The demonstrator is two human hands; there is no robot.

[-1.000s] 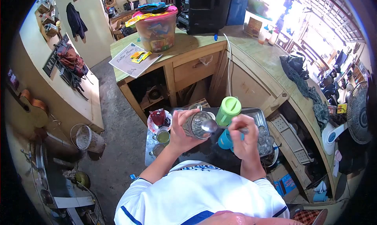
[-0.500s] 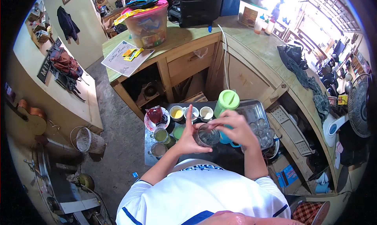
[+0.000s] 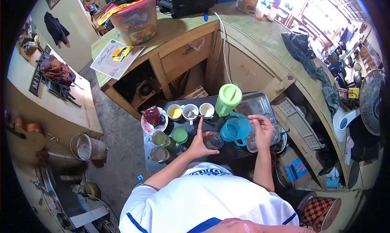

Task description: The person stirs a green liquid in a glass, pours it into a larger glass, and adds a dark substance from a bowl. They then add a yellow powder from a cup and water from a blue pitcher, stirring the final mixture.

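My left hand (image 3: 198, 147) is curved around a clear glass (image 3: 214, 140), its index finger pointing up and its thumb along the near side. My right hand (image 3: 262, 131) is raised just right of the blue pitcher (image 3: 235, 129), fingertips pinched together; whatever they hold, if anything, is too small to make out. Behind the pitcher stands a green lidded pitcher (image 3: 228, 98). A white mug with a spoon (image 3: 190, 111) sits between a cup of yellow contents (image 3: 174, 112) and a cup of pale contents (image 3: 206, 110). Left of my left hand is a glass of green contents (image 3: 179, 134).
Two glass mugs, one greenish (image 3: 159, 138) and one greyish (image 3: 159, 154), stand at the table's left. A plate (image 3: 147, 127) bears a dark red packet. A metal tray (image 3: 260, 101) with several glasses is at the right. A wooden counter (image 3: 187, 34) curves behind.
My right hand has moved right, away from above the glass, uncovering the blue pitcher. My left hand stays around the glass. The whole view has shifted somewhat.
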